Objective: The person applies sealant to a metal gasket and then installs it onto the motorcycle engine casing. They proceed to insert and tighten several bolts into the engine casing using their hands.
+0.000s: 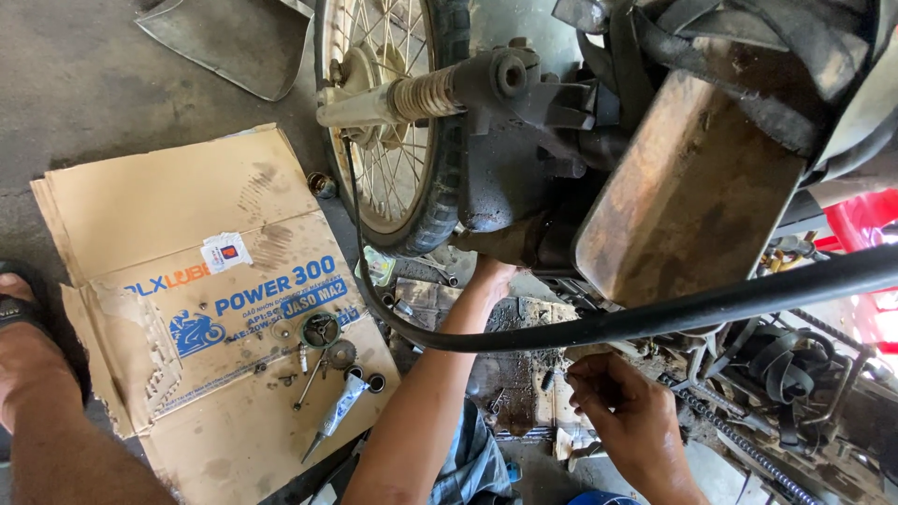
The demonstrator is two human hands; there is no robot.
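My left hand (488,278) reaches up under the motorcycle's dark engine block (510,178), its fingers hidden against the underside behind the spoked wheel (393,122). My right hand (625,411) is lower right, fingers curled together near the drive chain (720,430), pinching something small that I cannot make out. A thick black hose (655,313) crosses above both forearms.
A flattened cardboard box (187,309) lies on the concrete at left with a round bearing part (320,329), a gear (340,353), bolts and a grey tube (341,404) on it. A sandalled foot (23,327) rests at far left. A red plastic object (865,220) is at right.
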